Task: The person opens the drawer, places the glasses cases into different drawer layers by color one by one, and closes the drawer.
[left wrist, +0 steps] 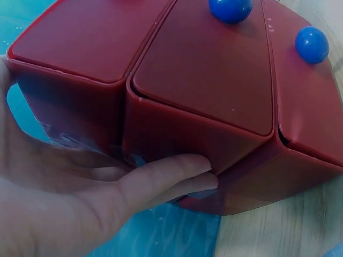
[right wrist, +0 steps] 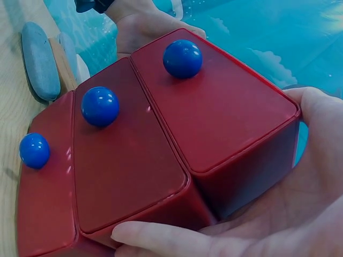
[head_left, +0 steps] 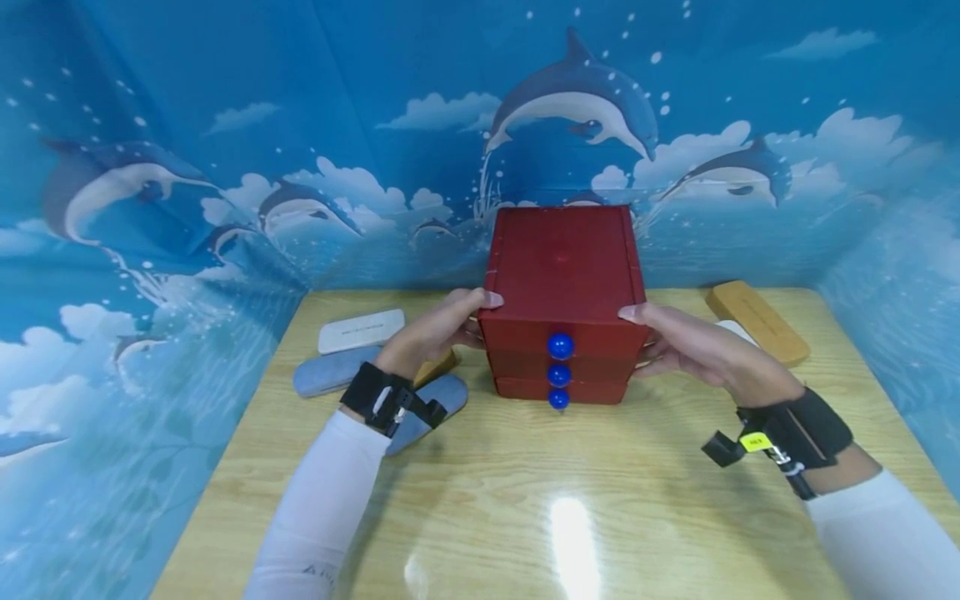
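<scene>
Before a dolphin-printed backdrop [head_left: 172, 125], toward the back of a wooden table [head_left: 465, 525], the red drawer box [head_left: 562, 267] sat between a person's hands, its three drawers closed; whether its base rested fully could not be told. The left hand [head_left: 438, 329] and right hand [head_left: 697, 346] gripped opposite sides, thumbs at the top edge, fingers along the walls. The handling looked midway: hold taken, release not yet made, no drawer pulled out. A tan case [head_left: 759, 323] lay to the right, a white case [head_left: 362, 331] to the left, its dark lettering too small to read. The blue knobs [head_left: 560, 346] showed no writing; a yellow tag [head_left: 755, 442] on the right wrist strap [head_left: 817, 427] was illegible.
</scene>
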Available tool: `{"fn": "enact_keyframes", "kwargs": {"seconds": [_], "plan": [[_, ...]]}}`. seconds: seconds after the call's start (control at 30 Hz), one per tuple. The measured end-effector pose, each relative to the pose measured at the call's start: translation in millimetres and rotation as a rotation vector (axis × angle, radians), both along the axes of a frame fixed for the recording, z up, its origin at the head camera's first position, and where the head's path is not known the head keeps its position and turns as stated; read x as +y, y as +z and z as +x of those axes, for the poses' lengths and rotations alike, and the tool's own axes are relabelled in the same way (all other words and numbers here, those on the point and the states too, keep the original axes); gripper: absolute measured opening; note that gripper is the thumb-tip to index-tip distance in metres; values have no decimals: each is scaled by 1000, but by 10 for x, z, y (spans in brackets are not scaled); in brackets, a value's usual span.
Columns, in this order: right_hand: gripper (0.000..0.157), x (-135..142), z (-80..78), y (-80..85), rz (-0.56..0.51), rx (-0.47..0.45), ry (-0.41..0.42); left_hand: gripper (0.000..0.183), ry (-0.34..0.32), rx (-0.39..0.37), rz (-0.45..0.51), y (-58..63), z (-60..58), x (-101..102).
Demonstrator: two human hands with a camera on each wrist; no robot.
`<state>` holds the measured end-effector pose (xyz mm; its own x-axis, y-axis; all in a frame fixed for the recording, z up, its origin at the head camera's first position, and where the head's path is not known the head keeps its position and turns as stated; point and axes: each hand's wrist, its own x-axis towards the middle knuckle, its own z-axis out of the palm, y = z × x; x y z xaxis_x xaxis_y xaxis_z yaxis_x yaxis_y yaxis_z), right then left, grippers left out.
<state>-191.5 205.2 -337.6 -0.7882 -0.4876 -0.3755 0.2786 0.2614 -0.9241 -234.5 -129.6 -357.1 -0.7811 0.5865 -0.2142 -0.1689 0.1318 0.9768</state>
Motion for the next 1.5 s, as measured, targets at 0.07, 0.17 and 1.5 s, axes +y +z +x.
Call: {"fn": "enact_keyframes", "kwargs": {"seconds": [0.07,0.17,1.5], "plan": [[69,-3,-2,0,-1,2,4,53,1,2,-2,1,2,-1],[68,-3,-8,-4,-5,-3,4,53,-3,6,1,-2,2,-3],[69,35,-61,-44,-26,7,15,56,95,18,25,-44,144,40]]}}
